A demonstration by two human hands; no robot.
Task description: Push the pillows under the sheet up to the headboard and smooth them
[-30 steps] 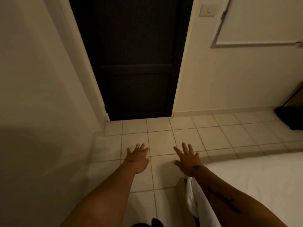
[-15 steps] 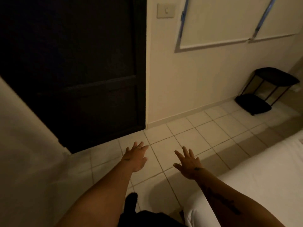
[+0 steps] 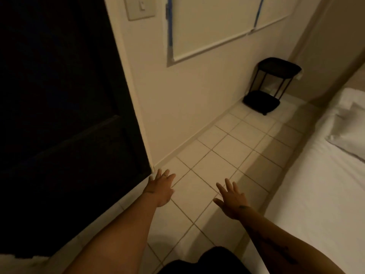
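Note:
A bed with a white sheet point(image 3: 316, 194) runs along the right side of the head view. A white pillow point(image 3: 349, 131) lies on it at the far right, with a raised bulge of white bedding point(image 3: 343, 99) behind it. My left hand point(image 3: 161, 187) is held out over the floor tiles near the door frame, fingers apart, holding nothing. My right hand point(image 3: 232, 200) hovers over the tiles just left of the bed's edge, fingers spread and empty. Neither hand touches the bed.
A dark door point(image 3: 59, 95) fills the left. A small black two-tier side table point(image 3: 272, 86) stands by the wall at the far end of the tiled aisle point(image 3: 227, 151). White boards point(image 3: 207, 26) and a light switch point(image 3: 139, 7) hang on the wall.
The view has swung to the right: the door slid left, the side table and the pillow end of the bed came into sight. Both hands stay spread and empty.

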